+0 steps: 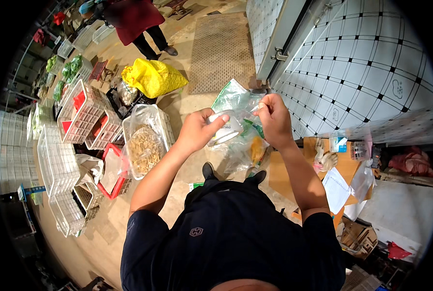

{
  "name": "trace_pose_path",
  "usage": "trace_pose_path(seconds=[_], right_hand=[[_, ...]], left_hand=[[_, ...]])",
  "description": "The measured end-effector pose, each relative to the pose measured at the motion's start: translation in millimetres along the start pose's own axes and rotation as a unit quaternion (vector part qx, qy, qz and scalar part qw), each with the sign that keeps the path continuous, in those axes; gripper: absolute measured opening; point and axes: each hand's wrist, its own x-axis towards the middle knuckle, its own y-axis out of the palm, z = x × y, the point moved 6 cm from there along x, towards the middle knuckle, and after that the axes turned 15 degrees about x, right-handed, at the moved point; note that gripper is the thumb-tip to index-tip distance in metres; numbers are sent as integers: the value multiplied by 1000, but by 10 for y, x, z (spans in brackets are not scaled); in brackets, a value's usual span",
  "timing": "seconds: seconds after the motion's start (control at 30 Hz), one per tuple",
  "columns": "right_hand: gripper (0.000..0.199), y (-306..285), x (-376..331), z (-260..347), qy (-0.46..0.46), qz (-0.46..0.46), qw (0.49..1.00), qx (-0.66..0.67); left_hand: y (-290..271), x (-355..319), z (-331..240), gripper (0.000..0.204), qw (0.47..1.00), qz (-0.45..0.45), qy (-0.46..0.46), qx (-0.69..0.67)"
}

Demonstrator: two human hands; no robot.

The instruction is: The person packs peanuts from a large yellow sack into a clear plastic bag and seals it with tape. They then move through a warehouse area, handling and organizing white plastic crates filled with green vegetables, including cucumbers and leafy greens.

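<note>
My left hand (pixel 199 130) grips a white roll of clear tape (pixel 226 130) held out in front of my chest. My right hand (pixel 273 115) pinches the top of a clear plastic bag (pixel 238 99) that hangs between both hands. The bag holds green-printed packaging and something orange near its bottom (pixel 256 148). Both hands are close together, with the tape roll touching the bag's side.
A white crate lined with a plastic bag of pale brown pieces (pixel 146 145) stands on the floor at my left, among several white and red crates (pixel 83 116). A yellow sack (pixel 153 77) lies beyond. Another person in red (pixel 136 22) stands far ahead. A wooden table (pixel 340 165) with papers is right.
</note>
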Motion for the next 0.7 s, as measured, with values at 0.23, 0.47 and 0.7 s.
trace_pose_path(seconds=[0.23, 0.47, 0.7], right_hand=[[11, -221, -274, 513, -166, 12, 974, -154], [14, -811, -660, 795, -268, -90, 936, -210], [14, -1113, -1464, 1612, -355, -80, 889, -278]], left_hand=[[-89, -44, -371, 38, 981, 39, 152, 111], [197, -30, -743, 49, 955, 112, 223, 163], [324, -138, -1559, 42, 886, 90, 371, 264]])
